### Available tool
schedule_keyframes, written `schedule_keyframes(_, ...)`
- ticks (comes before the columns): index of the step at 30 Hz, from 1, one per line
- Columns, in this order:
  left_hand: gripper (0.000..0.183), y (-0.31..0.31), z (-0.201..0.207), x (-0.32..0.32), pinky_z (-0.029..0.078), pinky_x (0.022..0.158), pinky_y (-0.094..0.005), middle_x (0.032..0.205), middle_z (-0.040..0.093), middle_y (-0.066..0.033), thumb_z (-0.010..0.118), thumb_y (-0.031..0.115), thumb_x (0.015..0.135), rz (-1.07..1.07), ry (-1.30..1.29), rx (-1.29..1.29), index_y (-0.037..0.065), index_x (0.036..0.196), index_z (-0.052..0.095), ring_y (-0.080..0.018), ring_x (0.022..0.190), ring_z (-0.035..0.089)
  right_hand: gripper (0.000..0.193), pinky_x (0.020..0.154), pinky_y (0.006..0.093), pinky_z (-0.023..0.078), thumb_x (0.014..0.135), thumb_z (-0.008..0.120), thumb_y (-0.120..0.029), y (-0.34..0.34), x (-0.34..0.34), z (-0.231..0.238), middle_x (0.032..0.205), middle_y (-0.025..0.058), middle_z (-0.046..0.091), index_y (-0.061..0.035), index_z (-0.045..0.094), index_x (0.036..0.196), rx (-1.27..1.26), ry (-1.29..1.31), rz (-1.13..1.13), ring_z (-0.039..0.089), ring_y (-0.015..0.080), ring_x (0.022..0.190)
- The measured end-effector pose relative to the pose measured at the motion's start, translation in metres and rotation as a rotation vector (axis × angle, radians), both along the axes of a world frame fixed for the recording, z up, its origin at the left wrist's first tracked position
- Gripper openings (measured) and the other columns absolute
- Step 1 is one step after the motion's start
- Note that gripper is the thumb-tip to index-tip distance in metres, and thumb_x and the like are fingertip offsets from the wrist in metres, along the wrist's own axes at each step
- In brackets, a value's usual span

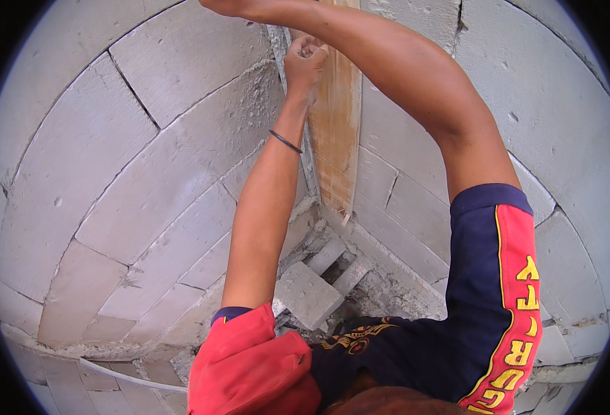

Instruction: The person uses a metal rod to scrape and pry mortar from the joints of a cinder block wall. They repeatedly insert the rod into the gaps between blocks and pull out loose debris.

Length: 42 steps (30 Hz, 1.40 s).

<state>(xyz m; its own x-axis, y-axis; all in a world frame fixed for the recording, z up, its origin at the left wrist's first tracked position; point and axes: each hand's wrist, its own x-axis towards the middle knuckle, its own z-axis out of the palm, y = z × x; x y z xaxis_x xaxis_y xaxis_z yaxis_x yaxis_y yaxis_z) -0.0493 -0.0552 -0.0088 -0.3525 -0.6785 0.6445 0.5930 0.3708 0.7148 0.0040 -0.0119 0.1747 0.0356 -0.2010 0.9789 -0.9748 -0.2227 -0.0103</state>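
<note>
My left hand (306,63), a dark band on its wrist, is raised at the left edge of an upright wooden board (337,131) standing in the wall corner. Its fingers are curled closed; what sits between thumb and fingers is too small to make out. My right arm bends across the top of the view, above the left hand and in front of the board. Only part of the right hand (230,5) shows at the upper edge; its fingers are cut off. A narrow grey strip (310,162) runs along the board's left side.
Walls of large pale grey blocks meet at the corner, one on the left (173,159) and one on the right (405,200). Below lie a concrete block (310,294), smaller block pieces (352,275) and rubble. A thin pale strip (132,377) lies at lower left.
</note>
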Motion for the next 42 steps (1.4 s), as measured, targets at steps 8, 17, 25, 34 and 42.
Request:
schedule_keyframes(8, 0.017, 0.012, 0.015, -0.031, 0.047, 0.072, -0.0265, 0.090, 0.067, -0.0027, 0.070, 0.009, 0.083, 0.163, 0.371, 0.019, -0.001, 0.096, 0.065, -0.0115, 0.084, 0.060, 0.035, 0.062, 0.0475, 0.053, 0.084, 0.060, -0.028, 0.017, 0.056, 0.004, 0.068, 0.0245, 0.065, 0.0032, 0.069, 0.071, -0.108, 0.210, 0.218, 0.066, 0.0391, 0.066)
schedule_keyframes(17, 0.014, 0.027, 0.020, -0.029, 0.044, 0.054, -0.0271, 0.064, 0.062, -0.0036, 0.069, 0.012, 0.082, 0.335, 0.202, -0.002, -0.001, 0.079, 0.068, -0.0108, 0.058, 0.056, 0.045, 0.037, 0.0362, 0.039, 0.091, 0.062, -0.032, 0.061, 0.029, 0.046, 0.046, 0.0135, 0.057, 0.0029, 0.069, 0.062, 0.033, 0.313, 0.279, 0.049, 0.0192, 0.036)
schedule_keyframes(25, 0.012, 0.016, 0.018, -0.029, 0.047, 0.060, -0.0328, 0.070, 0.066, -0.0103, 0.067, 0.011, 0.080, 0.597, 0.178, -0.108, -0.001, 0.079, 0.065, -0.0187, 0.061, 0.060, 0.049, 0.033, 0.0353, 0.033, 0.093, 0.060, -0.032, 0.088, 0.033, 0.047, 0.041, 0.0097, 0.051, 0.0018, 0.066, 0.058, 0.087, 0.170, 0.476, 0.042, 0.0159, 0.031)
schedule_keyframes(34, 0.027, 0.033, -0.015, -0.019, 0.045, 0.059, -0.0265, 0.072, 0.061, -0.0018, 0.071, 0.012, 0.078, 0.218, 0.068, 0.071, -0.002, 0.098, 0.060, -0.0107, 0.064, 0.055, 0.036, 0.058, 0.0490, 0.050, 0.083, 0.064, -0.033, 0.006, 0.001, 0.001, 0.063, 0.0246, 0.061, -0.0007, 0.067, 0.067, 0.070, 0.520, 0.135, 0.062, 0.0426, 0.061)
schedule_keyframes(42, 0.033, 0.019, -0.015, -0.016, 0.045, 0.060, -0.0254, 0.075, 0.060, -0.0017, 0.073, 0.010, 0.074, 0.141, 0.143, 0.071, -0.004, 0.101, 0.059, -0.0101, 0.066, 0.054, 0.030, 0.058, 0.0494, 0.050, 0.082, 0.064, -0.027, -0.013, 0.010, -0.025, 0.064, 0.0257, 0.060, -0.0004, 0.067, 0.068, 0.232, 0.510, 0.183, 0.063, 0.0425, 0.063)
